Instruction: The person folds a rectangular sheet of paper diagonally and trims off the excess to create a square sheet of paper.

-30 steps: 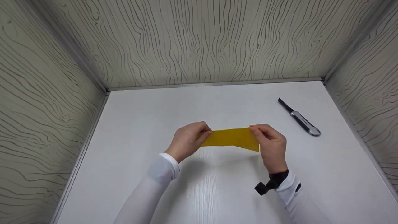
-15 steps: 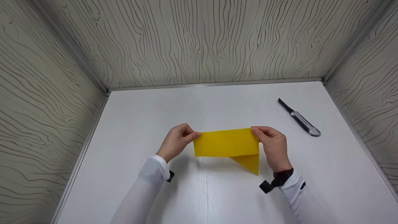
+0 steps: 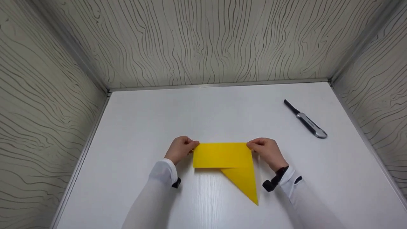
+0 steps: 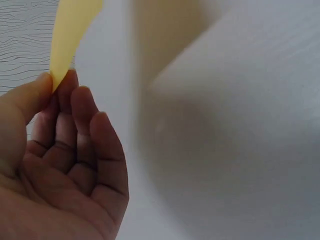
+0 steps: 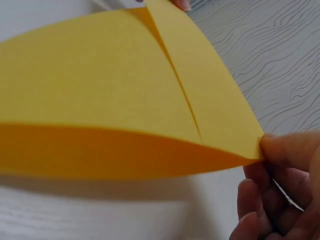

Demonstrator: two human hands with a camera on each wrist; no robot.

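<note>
A sheet of folded yellow paper (image 3: 222, 155) is stretched between both hands over the white table. Its upper part is a rectangle, and a triangular flap hangs toward the person from the right half. My left hand (image 3: 180, 149) pinches the top left corner between thumb and index finger; in the left wrist view the other fingers curl loosely below the paper (image 4: 72, 40). At the top right corner my right hand (image 3: 268, 152) pinches the paper the same way. The right wrist view shows the paper's layers (image 5: 100, 75) bowed apart along the near edge.
A utility knife (image 3: 306, 119) with a grey and black handle lies at the back right of the white table (image 3: 152, 117), blade end pointing back left. Wood-grain patterned panels (image 3: 203, 41) enclose the table at the back and both sides.
Both hands have come nearer the person with the paper, lowering it toward the table. The left hand shifted its grip outward to the corner, and the paper turned to face up, its triangular flap showing more.
</note>
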